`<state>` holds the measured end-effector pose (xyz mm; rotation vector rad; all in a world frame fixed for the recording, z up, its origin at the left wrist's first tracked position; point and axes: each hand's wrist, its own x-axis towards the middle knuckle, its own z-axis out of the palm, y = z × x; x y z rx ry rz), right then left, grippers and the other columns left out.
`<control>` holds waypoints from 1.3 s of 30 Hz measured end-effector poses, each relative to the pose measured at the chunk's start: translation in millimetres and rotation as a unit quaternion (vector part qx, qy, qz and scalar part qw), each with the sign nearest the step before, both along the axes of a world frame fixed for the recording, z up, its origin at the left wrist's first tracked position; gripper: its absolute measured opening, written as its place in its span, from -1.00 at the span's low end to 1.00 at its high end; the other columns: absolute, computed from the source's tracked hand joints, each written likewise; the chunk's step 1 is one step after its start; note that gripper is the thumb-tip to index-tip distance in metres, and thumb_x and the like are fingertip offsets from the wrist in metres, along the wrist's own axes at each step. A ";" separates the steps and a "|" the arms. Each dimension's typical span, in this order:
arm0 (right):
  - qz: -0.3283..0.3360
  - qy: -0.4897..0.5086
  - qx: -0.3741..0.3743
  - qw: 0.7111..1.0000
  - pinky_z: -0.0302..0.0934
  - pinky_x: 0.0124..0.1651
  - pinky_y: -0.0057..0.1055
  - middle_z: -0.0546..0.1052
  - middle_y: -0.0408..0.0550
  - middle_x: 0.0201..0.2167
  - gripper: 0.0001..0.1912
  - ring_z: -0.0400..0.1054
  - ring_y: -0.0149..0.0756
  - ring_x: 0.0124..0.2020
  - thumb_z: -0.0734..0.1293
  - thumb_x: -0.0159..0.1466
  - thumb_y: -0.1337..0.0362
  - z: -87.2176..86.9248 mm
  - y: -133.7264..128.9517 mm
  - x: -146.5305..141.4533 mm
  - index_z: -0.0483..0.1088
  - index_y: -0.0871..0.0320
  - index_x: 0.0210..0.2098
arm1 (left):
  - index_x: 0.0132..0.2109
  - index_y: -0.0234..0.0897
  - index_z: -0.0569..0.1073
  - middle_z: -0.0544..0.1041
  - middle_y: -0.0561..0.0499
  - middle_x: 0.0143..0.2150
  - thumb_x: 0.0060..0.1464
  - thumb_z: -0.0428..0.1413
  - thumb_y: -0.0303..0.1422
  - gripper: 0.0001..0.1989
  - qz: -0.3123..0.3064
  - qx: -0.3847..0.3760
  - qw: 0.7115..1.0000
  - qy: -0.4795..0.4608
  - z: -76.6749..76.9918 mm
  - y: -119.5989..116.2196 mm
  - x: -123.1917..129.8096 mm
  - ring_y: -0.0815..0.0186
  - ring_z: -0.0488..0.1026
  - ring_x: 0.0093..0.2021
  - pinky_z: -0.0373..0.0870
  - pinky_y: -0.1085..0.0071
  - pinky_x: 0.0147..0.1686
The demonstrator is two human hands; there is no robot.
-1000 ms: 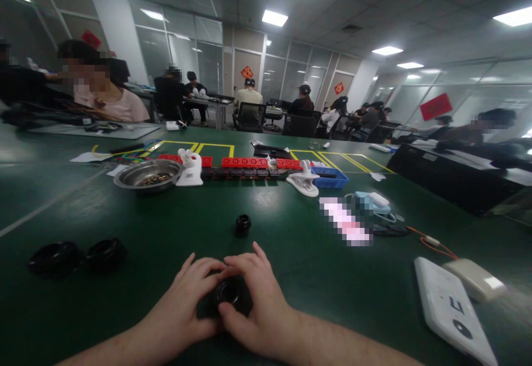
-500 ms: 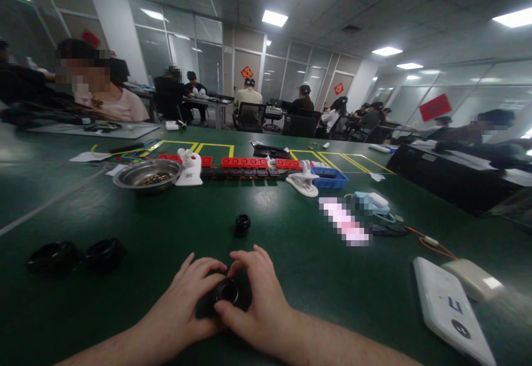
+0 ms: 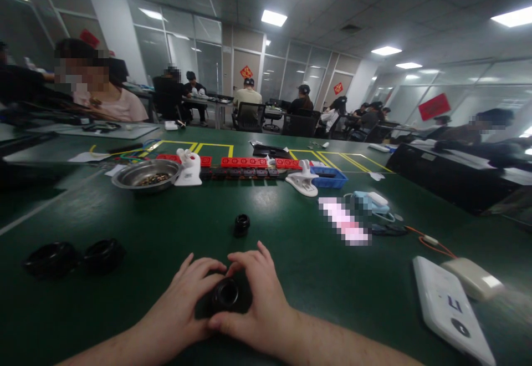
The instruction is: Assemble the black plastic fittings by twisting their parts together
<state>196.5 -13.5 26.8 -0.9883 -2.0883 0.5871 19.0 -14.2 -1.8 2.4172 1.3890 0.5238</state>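
Close in front of me on the green table (image 3: 332, 283), a black ring-shaped part (image 3: 225, 294) lies between my two hands. My left hand (image 3: 183, 299) curls round its left side, fingers pressed against it. On the other side, my right hand (image 3: 266, 299) has its thumb at the near edge and its fingers behind the part. Another small black ring part (image 3: 241, 225) stands just beyond my fingertips. Two larger black rings, one at the far left (image 3: 52, 259) and one beside it (image 3: 103, 255), lie left of my hands.
A metal bowl (image 3: 146, 176) of small pieces, white clamps (image 3: 302, 180), a red-and-black strip (image 3: 244, 163) and a blue tray (image 3: 328, 177) stand farther back. A white device (image 3: 449, 305) lies at the right. Several people sit beyond the table.
My right thumb has shifted left and down along the near side of the black part, showing more of its round opening. A dark shape has appeared at the left edge.
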 end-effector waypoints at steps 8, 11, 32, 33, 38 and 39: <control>0.109 0.022 0.032 0.993 -0.08 0.10 -0.12 0.30 0.04 -0.07 -0.41 0.18 -0.18 -0.04 0.20 -0.05 0.29 5.0 -2.9 3.2 0.06 0.16 0.01 | -0.11 -0.09 0.38 0.36 -0.01 -0.06 -0.23 0.13 -0.31 -0.59 -0.018 -0.015 1.000 0.001 6.3 0.3 0.2 0.09 0.25 -0.01 -0.15 -0.13 0.08; 0.046 0.037 0.017 0.998 0.07 -0.01 -0.16 0.29 0.06 -0.11 -0.42 0.18 -0.15 -0.08 0.28 -0.03 0.18 -0.8 -1.4 4.1 0.09 0.17 -0.03 | -0.21 -0.11 0.43 0.38 0.00 -0.10 -0.23 0.13 -0.30 -0.69 0.007 -0.007 1.000 -0.002 6.6 -1.6 3.3 0.09 0.28 -0.04 -0.14 -0.13 0.08; 0.033 0.016 -0.001 0.999 0.06 -0.02 -0.17 0.36 -0.03 -0.26 -0.52 0.22 -0.20 -0.18 0.32 -0.05 0.21 -2.1 -0.8 -0.4 0.19 0.16 -0.13 | -0.14 -0.10 0.40 0.37 0.01 -0.07 -0.25 0.13 -0.33 -0.60 0.008 0.012 1.000 0.003 0.1 -1.7 2.1 0.09 0.27 -0.04 -0.14 -0.12 0.08; 0.053 0.015 0.004 0.998 0.01 0.03 -0.15 0.36 -0.03 -0.25 -0.53 0.23 -0.21 -0.17 0.29 -0.04 0.27 -1.3 -1.2 -0.4 0.18 0.16 -0.12 | -0.12 -0.10 0.38 0.36 0.01 -0.07 -0.25 0.12 -0.35 -0.58 0.010 0.012 1.000 0.005 -0.2 -1.7 2.1 0.09 0.27 -0.03 -0.14 -0.11 0.08; 0.131 0.028 0.045 0.990 -0.15 0.12 -0.11 0.31 0.02 -0.12 -0.39 0.20 -0.21 -0.09 0.23 -0.06 0.30 2.1 -1.7 3.1 0.05 0.16 0.01 | -0.15 -0.12 0.40 0.37 0.00 -0.09 -0.25 0.14 -0.27 -0.61 0.002 0.002 1.000 0.001 1.1 -0.8 1.9 0.09 0.26 -0.03 -0.16 -0.11 0.09; 0.117 0.032 0.051 0.991 -0.13 0.11 -0.11 0.30 0.03 -0.10 -0.39 0.19 -0.19 -0.07 0.25 -0.04 0.26 1.5 -1.4 3.8 0.04 0.16 0.01 | -0.18 -0.12 0.41 0.37 0.00 -0.09 -0.25 0.15 -0.25 -0.63 0.001 -0.001 1.000 0.001 1.5 -0.6 1.8 0.09 0.26 -0.03 -0.17 -0.11 0.09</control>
